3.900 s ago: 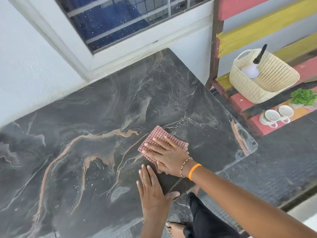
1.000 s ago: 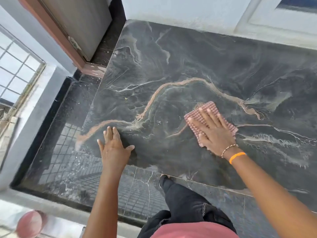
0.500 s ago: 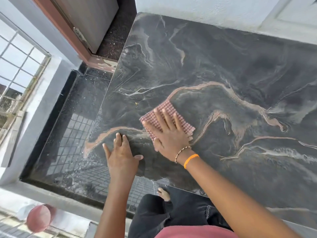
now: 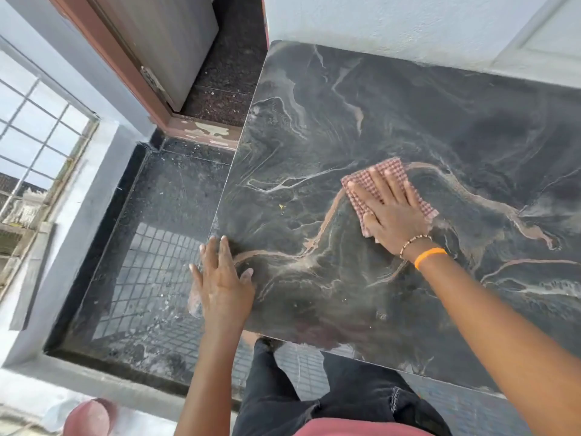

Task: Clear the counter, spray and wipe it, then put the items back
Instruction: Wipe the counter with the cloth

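From the head camera, looking down, a dark marbled counter point(image 4: 408, 121) with pale and rust-coloured veins fills the right and middle of the view, its far edge meeting a white wall point(image 4: 393, 23); the right hand point(image 4: 391, 212) lies flat on a folded red-and-white checked cloth point(image 4: 390, 169), fingers straight and slightly spread, pressing the cloth onto the stone rather than gripping it; the cloth sits toward the middle of the counter, beside one of the rust veins, and shows beyond the fingertips and at both sides of the palm; that wrist carries a beaded bracelet point(image 4: 413, 242) and, just behind it, an orange band point(image 4: 430, 257); the left hand point(image 4: 221, 284) rests palm-down at the counter's near left corner, fingers straight and close together, thumb out to the side, holding nothing; a tiny yellow speck point(image 4: 280, 207) lies on the stone between the two hands, apart from both; left of the counter is a dark glossy floor point(image 4: 157, 262) reflecting a grid pattern, with a grey door point(image 4: 163, 42) in a reddish-brown frame beyond it and a barred window point(image 4: 34, 127) at the far left; dark trousers point(image 4: 330, 401) show at the bottom, below the counter's near edge.
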{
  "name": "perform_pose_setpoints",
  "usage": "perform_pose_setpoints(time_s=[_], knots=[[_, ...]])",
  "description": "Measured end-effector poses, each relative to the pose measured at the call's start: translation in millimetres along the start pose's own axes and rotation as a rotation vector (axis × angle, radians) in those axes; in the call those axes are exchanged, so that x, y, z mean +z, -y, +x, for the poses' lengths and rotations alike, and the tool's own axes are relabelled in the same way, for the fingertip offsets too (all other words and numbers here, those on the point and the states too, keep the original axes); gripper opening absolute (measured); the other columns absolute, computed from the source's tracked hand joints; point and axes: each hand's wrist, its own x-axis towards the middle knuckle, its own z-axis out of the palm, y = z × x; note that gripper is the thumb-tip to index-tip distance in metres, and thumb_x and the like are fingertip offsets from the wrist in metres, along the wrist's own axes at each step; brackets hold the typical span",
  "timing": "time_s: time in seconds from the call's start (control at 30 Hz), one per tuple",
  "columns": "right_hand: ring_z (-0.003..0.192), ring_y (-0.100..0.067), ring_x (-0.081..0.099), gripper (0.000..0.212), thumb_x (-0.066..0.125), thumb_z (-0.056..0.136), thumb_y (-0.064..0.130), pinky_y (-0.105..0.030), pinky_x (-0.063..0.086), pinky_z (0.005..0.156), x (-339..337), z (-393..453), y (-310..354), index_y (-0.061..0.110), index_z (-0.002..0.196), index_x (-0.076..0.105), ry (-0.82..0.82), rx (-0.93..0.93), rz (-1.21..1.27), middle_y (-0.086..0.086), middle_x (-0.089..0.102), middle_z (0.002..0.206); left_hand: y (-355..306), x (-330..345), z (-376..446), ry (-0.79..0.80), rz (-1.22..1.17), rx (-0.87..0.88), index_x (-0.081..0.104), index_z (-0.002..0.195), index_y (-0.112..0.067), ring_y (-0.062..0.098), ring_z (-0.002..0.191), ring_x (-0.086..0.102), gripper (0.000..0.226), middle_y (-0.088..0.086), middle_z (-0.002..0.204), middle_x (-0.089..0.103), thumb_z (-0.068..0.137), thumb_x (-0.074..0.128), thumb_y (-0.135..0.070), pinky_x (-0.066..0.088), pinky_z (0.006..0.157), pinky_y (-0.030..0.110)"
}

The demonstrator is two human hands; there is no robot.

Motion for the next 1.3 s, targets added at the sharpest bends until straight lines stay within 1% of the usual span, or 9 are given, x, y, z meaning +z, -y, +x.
perform_pose_setpoints(time_s=[0.13,0.3,0.43,0.6,0.73,0.87,1.03,1.13,1.3], knots=[[0.147,-0.030,0.001,0.059,0.032,0.093,0.036,-0.052,0.001,0.118,-14,75,58,0.043,0.145,0.006,-0.039,0.122,0.073,-0.002,0.002,0.160,20,-11,9,0.012,-0.054,0.047,0.017,0.147,-0.007,0.025,0.146,0.007,0.071,0.012,0.156,0.015,0.089,0.057,-0.012,-0.002,0.117,0.042],[0.146,-0.033,0.003,0.059,0.032,0.091,0.039,-0.055,-0.001,0.117,-20,128,170,0.038,0.146,0.011,-0.067,0.054,0.111,-0.006,0.005,0.160,51,-20,16,0.072,-0.116,0.069,0.011,0.147,-0.004,0.025,0.146,0.006,0.065,0.014,0.155,0.016,0.094,0.048,-0.010,-0.003,0.117,0.037],[0.146,-0.031,0.007,0.060,0.035,0.089,0.038,-0.056,0.001,0.116,-3,89,238,0.040,0.146,0.015,-0.060,-0.102,0.103,-0.006,0.007,0.159,74,-27,19,0.143,-0.061,0.112,0.006,0.146,0.000,0.027,0.146,0.009,0.063,0.017,0.155,0.015,0.095,0.041,-0.005,-0.002,0.117,0.040],[0.146,-0.026,0.013,0.064,0.029,0.084,0.040,-0.051,0.005,0.117,16,20,219,0.044,0.145,0.011,-0.025,-0.285,0.023,0.000,0.012,0.159,86,-42,25,0.202,-0.085,0.214,0.012,0.146,0.000,0.029,0.143,0.021,0.064,0.019,0.150,0.028,0.090,0.042,0.007,0.000,0.117,0.039],[0.147,-0.024,0.008,0.064,0.030,0.085,0.037,-0.048,0.003,0.118,15,8,154,0.047,0.144,0.008,-0.053,-0.008,0.029,0.003,0.008,0.159,84,-51,32,0.262,-0.182,0.216,0.024,0.146,-0.009,0.020,0.139,0.027,0.062,0.012,0.144,0.042,0.088,0.043,0.002,0.002,0.117,0.034],[0.147,-0.025,0.007,0.063,0.036,0.090,0.033,-0.050,0.007,0.118,15,-16,89,0.045,0.145,0.008,-0.068,0.335,0.103,0.002,0.005,0.160,82,-52,37,0.309,-0.192,0.190,0.027,0.144,-0.007,0.028,0.132,0.038,0.062,0.014,0.141,0.045,0.087,0.052,-0.003,0.027,0.112,0.044],[0.146,-0.033,0.001,0.060,0.030,0.093,0.034,-0.057,0.002,0.116,27,-47,132,0.034,0.148,0.007,-0.101,0.716,0.181,-0.009,0.002,0.159,92,-52,43,0.375,-0.316,0.135,0.041,0.139,-0.017,0.005,0.104,0.055,0.052,0.002,0.125,0.058,0.089,0.049,-0.003,0.043,0.084,0.012],[0.146,-0.033,-0.003,0.062,0.031,0.093,0.034,-0.057,-0.001,0.115,27,-28,190,0.034,0.148,0.003,-0.098,0.613,0.186,-0.009,-0.003,0.159,99,-54,47,0.439,-0.450,0.084,0.046,0.135,-0.023,-0.006,0.079,0.049,0.055,-0.010,0.103,0.059,0.085,0.049,-0.002,0.041,0.064,-0.002],[0.146,-0.032,-0.003,0.060,0.029,0.093,0.038,-0.055,-0.003,0.115,11,33,242,0.035,0.148,0.004,-0.074,0.401,0.189,-0.007,-0.003,0.160,115,-51,53,0.425,-0.484,0.073,0.057,0.123,-0.024,0.013,0.112,0.057,0.049,-0.002,0.122,0.062,0.091,0.035,0.005,0.048,0.089,0.027]])
